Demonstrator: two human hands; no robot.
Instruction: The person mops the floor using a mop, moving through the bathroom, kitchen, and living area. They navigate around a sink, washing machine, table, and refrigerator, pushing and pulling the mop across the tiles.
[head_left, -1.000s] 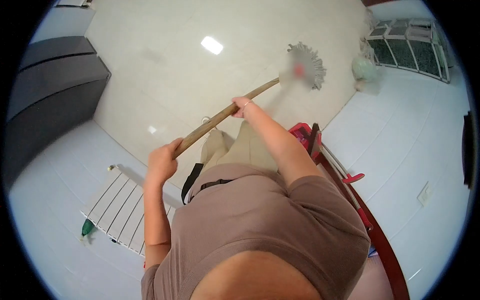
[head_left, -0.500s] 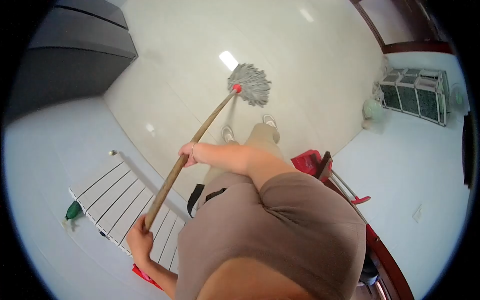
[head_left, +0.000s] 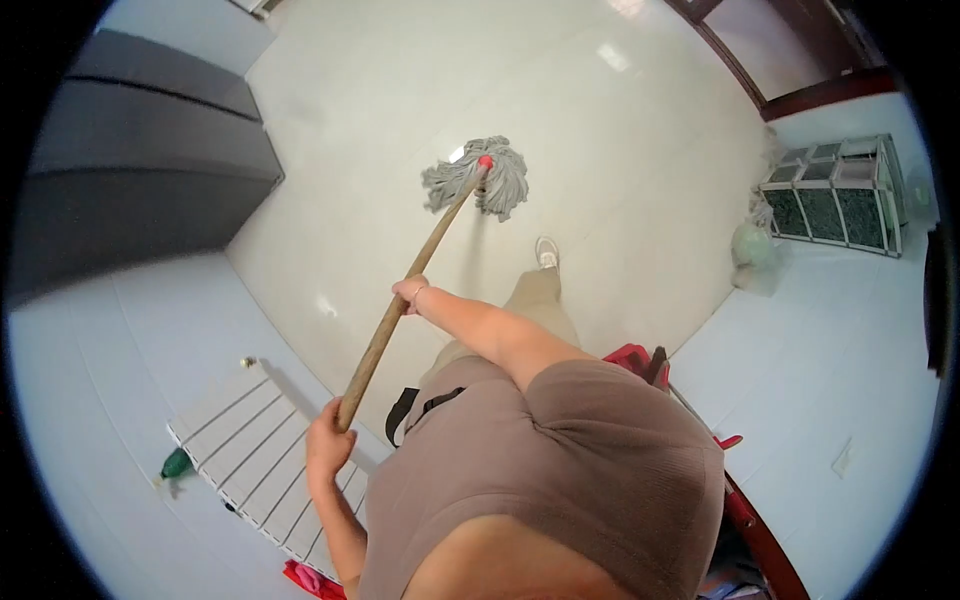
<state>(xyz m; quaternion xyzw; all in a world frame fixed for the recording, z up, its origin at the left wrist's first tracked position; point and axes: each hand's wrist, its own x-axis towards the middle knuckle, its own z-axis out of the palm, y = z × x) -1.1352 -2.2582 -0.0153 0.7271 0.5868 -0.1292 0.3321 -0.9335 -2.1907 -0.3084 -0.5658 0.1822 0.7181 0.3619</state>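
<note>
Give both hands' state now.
Left hand: closed, holding the mop handle near its end.
Right hand: closed on the mop handle, nearer the mop head.

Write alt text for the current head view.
Left hand and right hand grip a mop by its wooden handle, the right hand nearer the mop's grey strands, which spread on a pale, shiny floor. A white radiator is at lower left.

the grey string mop head (head_left: 503,188) rests on the pale glossy floor (head_left: 640,160), before the person (head_left: 540,470). at the floor's left edge stands the dark-grey boxy cabinet (head_left: 160,165), the white slatted radiator (head_left: 250,455) nearer the person. by the right edge, the green-and-white panelled rack (head_left: 830,212) sits beyond the red plastic dustpan (head_left: 627,356).
</note>
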